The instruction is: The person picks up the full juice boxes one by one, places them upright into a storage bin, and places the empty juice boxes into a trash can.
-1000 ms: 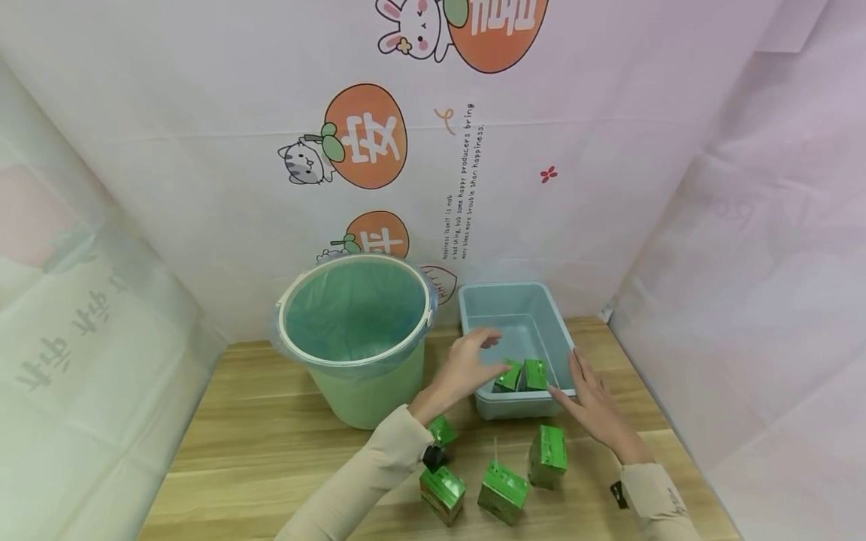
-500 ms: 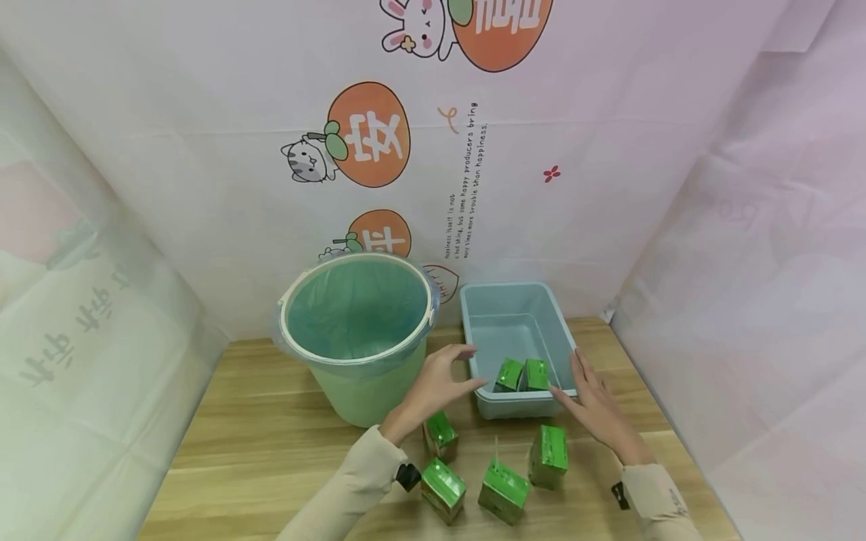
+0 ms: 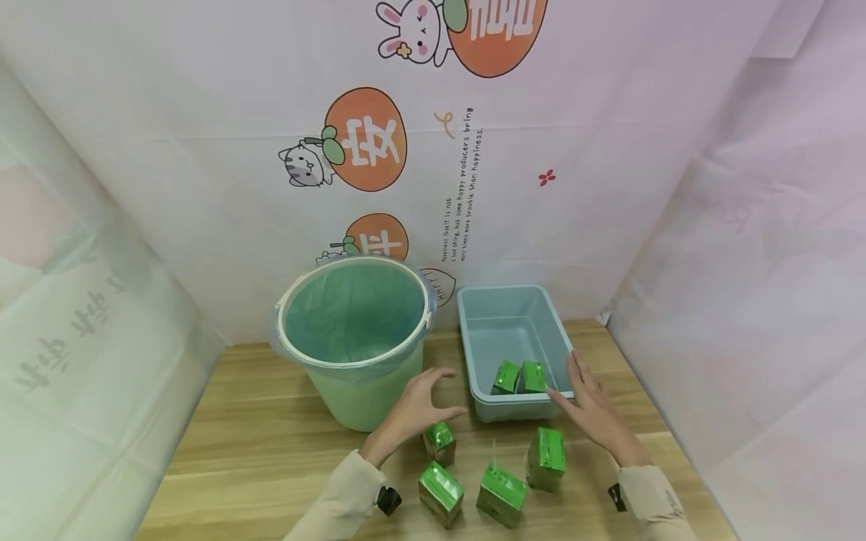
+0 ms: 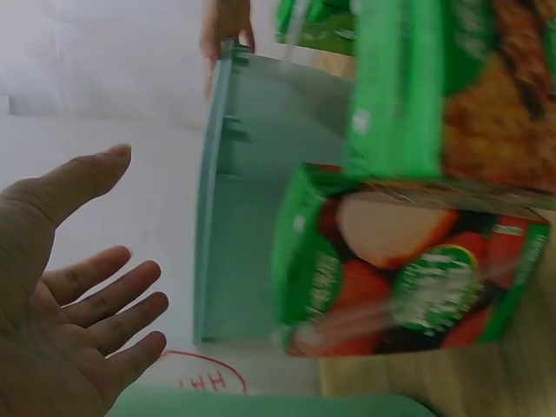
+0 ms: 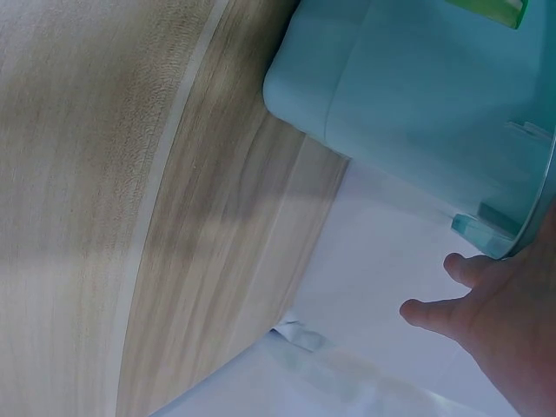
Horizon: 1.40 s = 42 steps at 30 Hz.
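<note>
My left hand [image 3: 413, 409] hovers with spread fingers and nothing in its grasp, just above a green-topped drink carton [image 3: 441, 445] on the table. Its thumb and fingers also stand apart in the left wrist view, beside printed cartons [image 4: 408, 269]. My right hand [image 3: 595, 417] rests at the near right corner of the light blue plastic bin [image 3: 504, 308]. Its fingers lie along the bin's right side, and the thumb reaches over the front rim. Inside the bin's near end sit two green-topped cartons [image 3: 533, 377].
A green bucket [image 3: 365, 394] with a clear liner stands left of the bin. More cartons stand on the wooden table [image 3: 257, 428] in front: one [image 3: 441, 492], one with an upright straw [image 3: 502, 492], and one [image 3: 546, 458]. Printed cloth walls [image 3: 575, 248] enclose the table.
My left hand has drawn back from above the bin, moving left and toward me, to above the nearest left carton. My right hand has stayed at the bin's corner.
</note>
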Available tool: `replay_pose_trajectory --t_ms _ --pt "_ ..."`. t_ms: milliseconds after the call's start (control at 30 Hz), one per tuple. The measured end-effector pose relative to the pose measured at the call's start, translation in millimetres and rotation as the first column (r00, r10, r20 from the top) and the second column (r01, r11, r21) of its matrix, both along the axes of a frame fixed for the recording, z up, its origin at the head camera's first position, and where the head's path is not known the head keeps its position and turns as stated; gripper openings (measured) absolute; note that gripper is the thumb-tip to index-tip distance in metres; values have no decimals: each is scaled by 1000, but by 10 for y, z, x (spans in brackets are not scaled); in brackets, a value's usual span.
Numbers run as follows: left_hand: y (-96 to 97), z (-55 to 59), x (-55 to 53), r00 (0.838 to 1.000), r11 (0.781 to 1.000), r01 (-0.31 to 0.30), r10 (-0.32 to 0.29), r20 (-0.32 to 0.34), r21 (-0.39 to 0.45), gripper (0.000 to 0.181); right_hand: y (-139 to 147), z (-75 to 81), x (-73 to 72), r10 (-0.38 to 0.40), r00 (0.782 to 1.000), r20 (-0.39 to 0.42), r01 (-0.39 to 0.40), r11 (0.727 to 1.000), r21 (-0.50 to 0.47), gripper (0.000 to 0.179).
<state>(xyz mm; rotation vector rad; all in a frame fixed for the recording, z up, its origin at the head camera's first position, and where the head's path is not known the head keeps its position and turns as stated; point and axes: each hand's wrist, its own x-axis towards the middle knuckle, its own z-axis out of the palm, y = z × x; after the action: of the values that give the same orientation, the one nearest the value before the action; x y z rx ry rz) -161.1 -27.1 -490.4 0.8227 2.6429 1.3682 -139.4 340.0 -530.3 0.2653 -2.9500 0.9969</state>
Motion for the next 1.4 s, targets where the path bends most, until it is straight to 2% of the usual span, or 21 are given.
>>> replay_pose_trajectory --t_ms 300,500,900,1233,1400 --pt "-138 -248 7 998 998 -12 15 54 -57 77 -14 21 10 3 1000 21 -3 1000 -19 95" --pt "-193 -375 34 997 998 -21 25 77 -53 80 -16 15 1 6 1000 23 -5 1000 -26 95" --pt "-225 -531 97 995 996 -48 54 87 -70 77 -16 -6 -9 5 1000 -4 -5 1000 -23 94" --pt "-242 -628 133 994 998 -37 42 103 -53 78 13 -23 -24 2 1000 -1 -2 1000 -13 94" --pt "-261 -680 157 996 999 -34 37 79 -42 75 13 -26 -25 0 1000 4 0 1000 -16 94"
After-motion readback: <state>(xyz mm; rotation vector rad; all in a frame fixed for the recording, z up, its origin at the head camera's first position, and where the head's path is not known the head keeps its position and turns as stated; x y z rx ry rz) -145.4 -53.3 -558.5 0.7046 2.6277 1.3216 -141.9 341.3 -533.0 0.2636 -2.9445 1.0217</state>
